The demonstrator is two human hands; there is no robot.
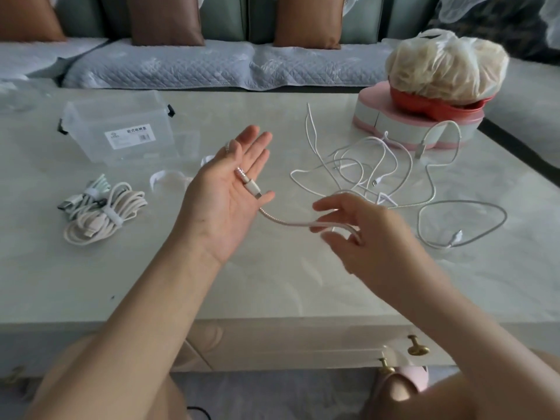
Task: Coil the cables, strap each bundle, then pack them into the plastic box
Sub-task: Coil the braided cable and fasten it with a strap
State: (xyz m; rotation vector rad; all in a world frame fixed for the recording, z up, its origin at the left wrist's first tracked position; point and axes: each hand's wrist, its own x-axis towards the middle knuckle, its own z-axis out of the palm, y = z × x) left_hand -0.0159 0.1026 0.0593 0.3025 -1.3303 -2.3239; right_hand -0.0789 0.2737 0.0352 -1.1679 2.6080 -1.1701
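My left hand (224,204) is held palm up over the table with its fingers straight. A pinkish braided cable (288,223) has its plug (250,187) lying across the palm, pinned by the thumb, and the cable loops behind the fingers. My right hand (363,241), blurred, pinches the same cable a short way to the right. The clear plastic box (91,131) stands open at the back left. Two strapped bundles lie at the left: a cream one (106,216) and a greenish one (91,192).
Loose white cables (363,165) and a silver braided cable (463,207) sprawl at the right. White straps (165,177) lie beside the box. A pink-and-grey container (394,125) holding a red bowl and a filled bag stands at the back right. A sofa runs behind the table.
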